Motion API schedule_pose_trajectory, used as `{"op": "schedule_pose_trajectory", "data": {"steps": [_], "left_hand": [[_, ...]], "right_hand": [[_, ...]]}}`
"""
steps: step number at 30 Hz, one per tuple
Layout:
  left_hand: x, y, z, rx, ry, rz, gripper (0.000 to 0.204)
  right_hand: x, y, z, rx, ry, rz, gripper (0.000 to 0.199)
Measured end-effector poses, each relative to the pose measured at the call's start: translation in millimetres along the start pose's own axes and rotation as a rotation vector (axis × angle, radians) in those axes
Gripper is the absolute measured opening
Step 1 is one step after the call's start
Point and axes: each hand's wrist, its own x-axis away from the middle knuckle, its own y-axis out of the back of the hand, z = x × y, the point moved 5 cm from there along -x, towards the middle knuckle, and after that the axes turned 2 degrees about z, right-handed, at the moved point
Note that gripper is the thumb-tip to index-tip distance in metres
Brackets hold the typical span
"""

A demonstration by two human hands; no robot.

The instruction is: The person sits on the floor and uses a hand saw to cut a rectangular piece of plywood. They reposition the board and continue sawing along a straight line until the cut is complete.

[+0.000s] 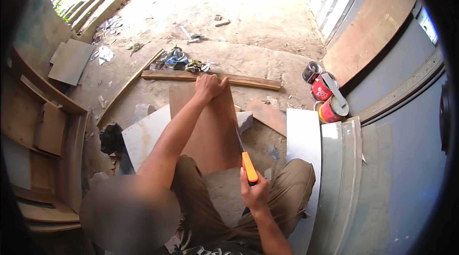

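Observation:
A brown wooden board [203,126] slopes away from me, its near end by my knees. My left hand [209,87] grips its far end, fingers bent over the edge near a long timber strip [248,82]. In my right hand [256,194] is a handsaw [249,166] with an orange and black handle, the fist closed around the grip. The thin dark blade runs up along the board's right edge and touches or nearly touches it. How deep its teeth sit in the wood cannot be made out.
White panels [304,159] lie beside my right knee and under the board's left side. Paint tins [333,109] stand at the right by the grey door panels. A wooden frame [71,159] is on the left. Crumpled rags and plastic [177,59] lie beyond the timber strip.

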Motion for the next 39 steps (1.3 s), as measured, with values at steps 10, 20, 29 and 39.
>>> {"op": "schedule_pose_trajectory", "data": {"steps": [10, 20, 29, 39], "left_hand": [[-19.2, -22.0, 8.1, 0.175, 0.12, 0.085, 0.07], [-33.5, -6.6, 3.9, 0.156, 0.238, 0.21, 0.087], [-37.0, -23.0, 21.2, 0.122, 0.238, 0.248, 0.093], [-39.0, -30.8, 15.5, 0.188, 0.256, 0.321, 0.095]], "right_hand": [[-28.1, 6.9, 10.4, 0.031, -0.084, 0.09, 0.031], [-37.4, 13.7, 10.6, 0.003, -0.018, 0.099, 0.029], [19.5, 67.2, 33.4, 0.07, -0.22, 0.222, 0.014], [20.3, 39.0, 37.3, 0.256, -0.153, 0.101, 0.01]]}}
